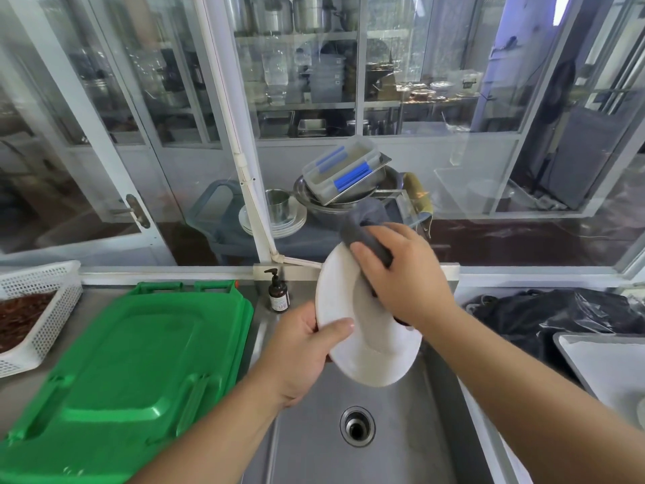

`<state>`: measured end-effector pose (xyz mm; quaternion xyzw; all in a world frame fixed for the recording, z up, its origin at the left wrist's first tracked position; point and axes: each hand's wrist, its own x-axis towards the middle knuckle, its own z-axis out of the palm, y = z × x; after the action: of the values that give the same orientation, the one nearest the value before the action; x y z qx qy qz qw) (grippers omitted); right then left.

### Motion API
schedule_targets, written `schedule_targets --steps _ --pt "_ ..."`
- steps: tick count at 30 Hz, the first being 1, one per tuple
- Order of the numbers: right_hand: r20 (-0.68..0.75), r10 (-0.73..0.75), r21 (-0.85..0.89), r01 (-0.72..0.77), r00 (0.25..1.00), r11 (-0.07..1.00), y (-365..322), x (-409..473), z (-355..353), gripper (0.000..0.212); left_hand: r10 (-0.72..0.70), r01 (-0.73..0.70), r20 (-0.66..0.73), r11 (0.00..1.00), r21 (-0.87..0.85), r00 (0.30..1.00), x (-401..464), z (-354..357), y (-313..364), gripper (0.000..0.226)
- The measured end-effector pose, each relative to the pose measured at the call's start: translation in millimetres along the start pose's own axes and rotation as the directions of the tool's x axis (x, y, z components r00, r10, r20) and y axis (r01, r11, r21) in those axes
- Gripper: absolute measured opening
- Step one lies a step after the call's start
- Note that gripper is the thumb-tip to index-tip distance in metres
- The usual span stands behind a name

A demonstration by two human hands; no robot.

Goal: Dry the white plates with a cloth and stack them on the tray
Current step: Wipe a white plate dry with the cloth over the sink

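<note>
Forearms framed a white plate (352, 344) tilted above the sink (314, 431), pinched at its rim by the left hand (300, 351) and wiped with a grey cloth (366, 235) bunched under the right hand (405, 277); drying judged underway, transfer to the tray (600, 361) at right required next.

We note glass partitions (419, 99) across the upper frame, steel shelving (296, 106) behind them, a steel sink (349, 448) bottom centre, and daylight at the upper right.
</note>
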<state>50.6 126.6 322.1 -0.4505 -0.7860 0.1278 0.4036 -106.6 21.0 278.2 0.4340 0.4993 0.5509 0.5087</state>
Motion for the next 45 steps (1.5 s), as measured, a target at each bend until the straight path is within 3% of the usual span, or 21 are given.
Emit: schedule_targets --steps 2,4,7,10,14,17,20,24,31,35,40,45 --pt "0.030 0.205 0.127 -0.207 0.978 0.970 12 7 -5 0.026 0.020 -0.021 -0.029 1.000 -0.012 0.999 -3 1 0 0.034" --pt "0.096 0.402 0.273 -0.412 0.911 0.869 22 8 -6 0.028 0.044 -0.044 -0.075 0.999 0.007 0.996 -4 0 2 0.037" --pt "0.238 0.603 0.523 -0.624 0.761 0.581 37 -3 0 0.026 0.086 -0.083 -0.097 0.996 0.035 0.992 -2 -7 5 0.040" --pt "0.366 0.669 0.689 -0.672 0.646 0.272 45 -16 8 0.023 0.110 -0.105 -0.057 0.992 0.076 0.992 1 -9 7 0.036" --pt "0.395 0.692 0.774 -0.625 0.604 0.104 49 -22 11 0.021 0.061 -0.063 0.028 0.993 0.101 0.998 5 -7 7 0.033" --pt "0.373 0.682 0.785 -0.606 0.629 0.129 52 -21 7 0.015 -0.050 0.045 0.088 0.997 0.062 0.995 8 -4 17 0.039" --pt "0.319 0.646 0.747 -0.604 0.694 0.279 56 -17 2 0.021 -0.160 0.165 0.102 0.985 -0.043 0.982 15 -5 31 0.032" --pt "0.289 0.571 0.703 -0.575 0.768 0.418 53 -9 -3 0.023 -0.288 0.290 0.033 0.955 -0.058 0.957 21 -4 41 0.028" --pt "0.265 0.515 0.600 -0.558 0.815 0.574 53 -11 -4 0.028 -0.142 0.142 0.019 0.989 0.033 0.990 18 3 32 0.020" --pt "0.276 0.600 0.583 -0.627 0.751 0.517 57 -30 4 0.043 -0.057 0.057 -0.014 0.997 0.043 0.998 15 5 27 0.019" --pt "0.359 0.651 0.718 -0.644 0.669 0.265 50 -46 12 0.035 0.093 -0.094 -0.153 0.996 0.001 0.984 20 7 21 0.031" --pt "0.350 0.636 0.812 -0.561 0.688 0.160 35 -53 19 0.020 0.128 -0.154 -0.228 0.983 -0.103 0.965 25 15 21 0.029"
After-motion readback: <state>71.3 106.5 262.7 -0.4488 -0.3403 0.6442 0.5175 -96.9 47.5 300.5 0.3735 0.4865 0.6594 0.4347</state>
